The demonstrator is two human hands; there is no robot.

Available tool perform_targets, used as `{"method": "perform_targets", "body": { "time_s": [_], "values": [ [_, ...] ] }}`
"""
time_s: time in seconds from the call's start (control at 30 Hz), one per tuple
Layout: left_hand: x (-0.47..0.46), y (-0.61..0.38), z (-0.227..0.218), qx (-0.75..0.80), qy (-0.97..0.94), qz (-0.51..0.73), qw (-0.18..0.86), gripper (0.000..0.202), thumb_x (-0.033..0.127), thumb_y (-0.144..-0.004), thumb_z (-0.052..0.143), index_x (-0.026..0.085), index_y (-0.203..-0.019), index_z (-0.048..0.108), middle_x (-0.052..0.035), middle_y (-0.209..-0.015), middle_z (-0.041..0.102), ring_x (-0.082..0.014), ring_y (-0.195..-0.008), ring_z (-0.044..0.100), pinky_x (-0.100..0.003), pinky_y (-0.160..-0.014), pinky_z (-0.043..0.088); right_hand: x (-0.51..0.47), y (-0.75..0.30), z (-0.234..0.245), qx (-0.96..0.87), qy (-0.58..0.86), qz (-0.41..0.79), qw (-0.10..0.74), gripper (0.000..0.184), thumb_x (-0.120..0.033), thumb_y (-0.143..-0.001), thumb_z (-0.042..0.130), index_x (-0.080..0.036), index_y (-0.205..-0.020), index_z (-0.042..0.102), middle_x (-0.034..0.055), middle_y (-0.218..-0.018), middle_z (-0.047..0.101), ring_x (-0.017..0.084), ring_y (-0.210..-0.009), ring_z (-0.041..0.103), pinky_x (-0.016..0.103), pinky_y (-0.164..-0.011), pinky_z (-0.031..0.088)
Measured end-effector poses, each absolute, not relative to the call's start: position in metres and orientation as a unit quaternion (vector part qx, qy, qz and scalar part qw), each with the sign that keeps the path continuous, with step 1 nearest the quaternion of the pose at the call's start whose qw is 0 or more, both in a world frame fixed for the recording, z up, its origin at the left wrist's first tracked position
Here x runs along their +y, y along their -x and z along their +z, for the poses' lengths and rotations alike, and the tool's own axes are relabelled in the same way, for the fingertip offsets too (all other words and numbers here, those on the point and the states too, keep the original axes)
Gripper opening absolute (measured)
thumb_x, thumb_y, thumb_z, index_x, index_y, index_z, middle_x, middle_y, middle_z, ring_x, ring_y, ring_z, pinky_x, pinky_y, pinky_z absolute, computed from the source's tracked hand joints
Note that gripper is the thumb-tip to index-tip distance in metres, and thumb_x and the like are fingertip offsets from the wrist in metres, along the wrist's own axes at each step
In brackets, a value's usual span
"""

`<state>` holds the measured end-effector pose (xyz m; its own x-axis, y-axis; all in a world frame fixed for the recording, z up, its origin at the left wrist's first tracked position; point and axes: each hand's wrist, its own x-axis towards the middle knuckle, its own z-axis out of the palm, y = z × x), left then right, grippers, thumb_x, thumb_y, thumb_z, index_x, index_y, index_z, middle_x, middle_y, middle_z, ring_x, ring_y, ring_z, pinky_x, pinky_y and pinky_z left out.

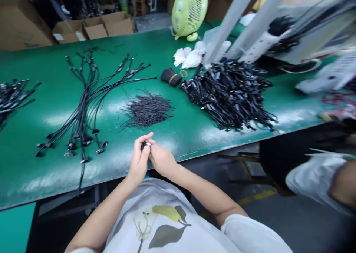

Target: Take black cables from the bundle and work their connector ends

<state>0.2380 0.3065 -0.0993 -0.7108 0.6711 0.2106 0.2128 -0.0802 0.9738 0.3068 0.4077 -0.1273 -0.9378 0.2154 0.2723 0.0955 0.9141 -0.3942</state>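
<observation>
My left hand and my right hand meet just over the front edge of the green table. Both are closed around a small black cable, a bright metal connector end showing between the thumbs; most of it is hidden by the fingers. Beyond my hands lies a loose heap of thin black twist ties. To the left, a spread bunch of black cables with connectors rests on the table. A large pile of folded black cables lies to the right.
A banded bundle of black ties and crumpled white bags lie behind. A green fan stands at the back edge, near grey posts. More cables lie far left. Another person's arm is at right.
</observation>
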Motion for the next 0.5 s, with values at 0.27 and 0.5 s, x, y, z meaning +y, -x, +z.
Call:
{"method": "perform_targets", "body": {
  "time_s": [0.27,0.5],
  "values": [
    [0.214,-0.190,-0.141,0.835,-0.409,0.356,0.089,0.034,0.038,-0.098,0.042,0.021,-0.125,0.056,-0.0122,-0.130,0.058,-0.0288,-0.124,0.051,-0.049,-0.107,0.038,0.622,-0.339,-0.068,-0.880,0.432,0.039,0.191,0.035,-0.036,-0.102,0.032,-0.009,-0.109,0.052,0.0174,-0.094,0.065,0.023,-0.082,0.061,0.031,-0.071,0.040],
    [0.190,-0.172,-0.143,0.869,-0.397,0.291,0.040,0.033,0.036,-0.099,0.040,0.020,-0.123,0.056,-0.0114,-0.124,0.061,-0.0277,-0.119,0.054,-0.046,-0.104,0.042,0.737,-0.285,-0.047,-0.872,0.449,0.069,0.180,0.042,-0.039,-0.096,0.039,-0.012,-0.128,0.048,0.0249,-0.122,0.054,0.033,-0.108,0.056,0.049,-0.085,0.043]
  ]
}}
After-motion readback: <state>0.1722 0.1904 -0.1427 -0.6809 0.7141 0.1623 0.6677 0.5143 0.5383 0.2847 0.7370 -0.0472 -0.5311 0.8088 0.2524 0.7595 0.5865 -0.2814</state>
